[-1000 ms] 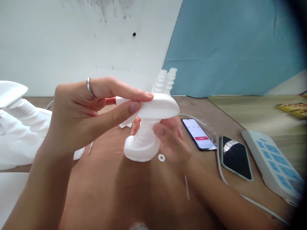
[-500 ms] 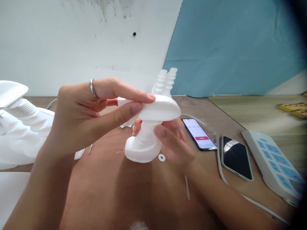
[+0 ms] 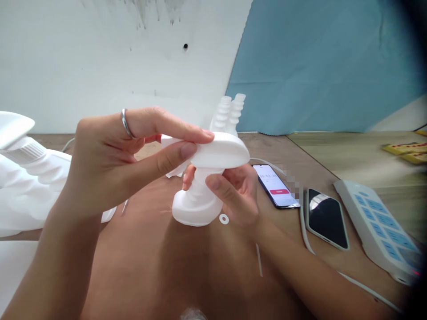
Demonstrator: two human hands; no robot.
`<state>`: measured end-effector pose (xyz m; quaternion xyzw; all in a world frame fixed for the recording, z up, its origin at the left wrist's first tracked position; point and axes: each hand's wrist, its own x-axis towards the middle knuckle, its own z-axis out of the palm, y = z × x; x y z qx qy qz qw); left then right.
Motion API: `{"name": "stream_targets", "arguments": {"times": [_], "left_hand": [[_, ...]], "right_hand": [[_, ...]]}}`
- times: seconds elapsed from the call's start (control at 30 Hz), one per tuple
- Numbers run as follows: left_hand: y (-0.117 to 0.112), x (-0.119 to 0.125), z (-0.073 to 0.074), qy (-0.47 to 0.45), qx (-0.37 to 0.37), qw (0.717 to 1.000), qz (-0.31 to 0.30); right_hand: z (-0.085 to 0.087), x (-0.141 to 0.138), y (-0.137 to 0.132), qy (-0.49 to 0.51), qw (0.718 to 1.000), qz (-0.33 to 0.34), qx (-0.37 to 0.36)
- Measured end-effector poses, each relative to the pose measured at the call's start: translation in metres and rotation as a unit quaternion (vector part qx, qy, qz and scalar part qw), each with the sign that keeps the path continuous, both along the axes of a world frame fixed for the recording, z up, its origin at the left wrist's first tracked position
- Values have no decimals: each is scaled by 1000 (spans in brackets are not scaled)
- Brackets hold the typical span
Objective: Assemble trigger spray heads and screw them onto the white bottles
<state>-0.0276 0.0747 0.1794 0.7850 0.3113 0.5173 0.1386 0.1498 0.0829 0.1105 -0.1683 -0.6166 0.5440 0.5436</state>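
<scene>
A white plastic spray bottle (image 3: 197, 206) is held upright above the brown table, with a white trigger sprayer head (image 3: 223, 151) on its neck. My left hand (image 3: 133, 153), with a ring on one finger, pinches the sprayer head between thumb and forefinger from the left. Lower down, my right hand (image 3: 235, 195) closes around the bottle's neck just beneath the head, its thumb in front and a fingertip showing on the far side. The collar is mostly hidden by the thumb and the head. A small white washer (image 3: 224, 218) lies near my right hand.
White bottles with ribbed necks (image 3: 223, 114) stand behind. On the left lie more white bottles, one with a sprayer head (image 3: 15, 126). To the right are a lit phone (image 3: 275, 186), a dark phone (image 3: 327, 218), a power strip (image 3: 376, 226) and a cable. A thin strip (image 3: 259, 260) lies in front.
My right thumb and hand have shifted slightly left around the bottle's neck. My left hand keeps its pinch on the sprayer head. The view has drifted a little.
</scene>
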Motion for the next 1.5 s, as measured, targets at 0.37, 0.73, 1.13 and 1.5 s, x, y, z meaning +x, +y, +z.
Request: {"name": "stream_targets", "arguments": {"times": [0.37,0.73,1.13,1.5], "left_hand": [[3,-4,0,23,18,1000,5],[0,-2,2,37,-31,997,-65],[-1,-7,-15,-44,-130,985,-101],[-56,-16,-94,108,-266,957,43]], "right_hand": [[13,-5,-3,-56,996,-75,-6],[23,14,13,-224,967,98,-75],[18,15,8,-224,970,74,-55],[18,1,-1,-187,972,143,23]]}}
